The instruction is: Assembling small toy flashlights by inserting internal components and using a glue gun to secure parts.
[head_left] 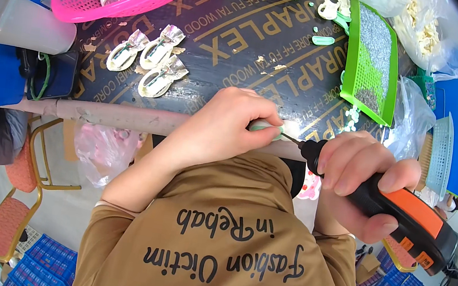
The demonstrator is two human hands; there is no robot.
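At the table's near edge, my left hand pinches a small pale green plastic part between thumb and fingers. My right hand wraps round a black and orange electric screwdriver. The tool lies nearly level, and its thin bit points left at the green part. Whether the tip touches it I cannot tell. Left of my left hand lie several white oval plastic pieces with shiny, crinkled ends. A green perforated tray farther right holds many small grey metal bits, probably screws.
A pink basket with white plastic parts stands at the far left, near a whitish bucket. Loose green pieces lie left of the tray. Clear bags stand at the far right, and a light blue basket sits below them. Chairs are at lower left.
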